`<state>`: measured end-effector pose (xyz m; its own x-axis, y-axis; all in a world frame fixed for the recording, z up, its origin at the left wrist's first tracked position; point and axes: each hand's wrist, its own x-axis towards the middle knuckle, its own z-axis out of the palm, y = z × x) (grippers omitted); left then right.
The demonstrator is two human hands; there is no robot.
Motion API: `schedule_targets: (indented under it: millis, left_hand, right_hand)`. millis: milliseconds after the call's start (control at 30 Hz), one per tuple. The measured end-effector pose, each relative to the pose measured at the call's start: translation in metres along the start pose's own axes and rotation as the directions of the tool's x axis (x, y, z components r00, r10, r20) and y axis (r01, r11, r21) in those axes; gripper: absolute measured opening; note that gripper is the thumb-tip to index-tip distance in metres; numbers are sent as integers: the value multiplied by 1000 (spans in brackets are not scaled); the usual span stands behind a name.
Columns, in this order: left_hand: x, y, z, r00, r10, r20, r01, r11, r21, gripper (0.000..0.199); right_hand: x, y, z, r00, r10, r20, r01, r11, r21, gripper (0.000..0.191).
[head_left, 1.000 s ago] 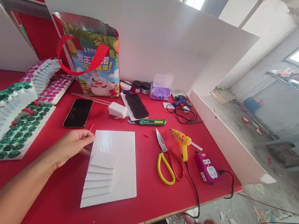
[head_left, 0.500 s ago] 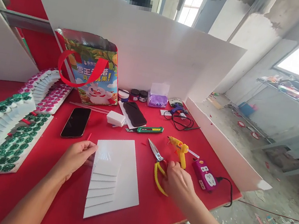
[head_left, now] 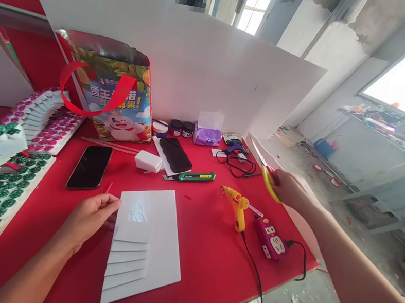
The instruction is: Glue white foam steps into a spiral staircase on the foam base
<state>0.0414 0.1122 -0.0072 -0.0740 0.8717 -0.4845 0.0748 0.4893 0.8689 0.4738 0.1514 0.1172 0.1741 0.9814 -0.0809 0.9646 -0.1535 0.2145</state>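
Between the thumb and fingers of my left hand (head_left: pixel 91 218) is the left edge of a white foam board (head_left: pixel 167 250), lying flat on the red table. Overlapping white strips (head_left: pixel 127 258) form a stepped row on the board's left side. My right hand (head_left: pixel 286 187) grips scissors (head_left: pixel 268 181) by their yellow handle, lifted near the table's right edge with the blades pointing up and left. Below them lies a yellow glue gun (head_left: pixel 235 207) with a clear stick in its back, beside a purple power strip (head_left: pixel 270 236).
Stepped models with green (head_left: pixel 7 203) and pink (head_left: pixel 58 134) rosettes stand at left. A printed bag (head_left: pixel 117 100), two phones (head_left: pixel 90 167), a green utility knife (head_left: pixel 197 176), white blocks (head_left: pixel 148 161) and a purple tissue pack (head_left: pixel 207 135) lie farther back. A white panel (head_left: pixel 209 69) borders the back.
My right hand has picked the scissors up from beside the glue gun and carried them up and right. My left hand stays at the board's edge. The view has shifted slightly right.
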Motion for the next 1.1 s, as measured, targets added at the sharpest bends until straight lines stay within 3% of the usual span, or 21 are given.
schedule_targets:
  millis: [200,333,500,700,800,900,967,1033,1067,1100]
  left_hand:
    - [-2,0,2,1000,14,-15,-14,1000,4,46]
    - [-1,0,1,999,31,-16,-30,999,34,43]
    - [-1,2,1,999,45,18,-46,996,80,42]
    - [-3,4,4,998,54,-29,-52,997,52,43]
    - [-3,1,3,996,81,-20,-81,996,31,42]
    - [-1,-3,2,993,115,-10,-115,993,21,40]
    - [0,-5,1,991,131,-7,-130,991,28,40]
    - [1,-6,1,990,141,-3,-141,989,33,39]
    - [1,-7,0,989,148,-4,-148,989,31,39]
    - [1,-7,0,988,157,-11,-156,987,27,39]
  right_hand:
    - [42,-24,54,992,-38,121,39,999,-5,16]
    - [56,-38,66,989,-48,138,47,999,12,26]
    - [67,-38,65,988,-59,139,53,998,43,29]
    - [68,-43,67,992,-54,117,36,988,150,26]
    - [64,-41,57,999,-35,36,25,970,240,14]
    - [45,-34,28,986,87,-141,-36,943,330,14]
    - [18,-36,3,930,214,-299,-85,917,390,28]
    - [-20,-53,-17,834,292,-468,-50,885,463,35]
    - [-41,-67,-22,717,335,-612,97,821,563,31]
    - [-61,-84,-24,633,328,-701,252,770,587,28]
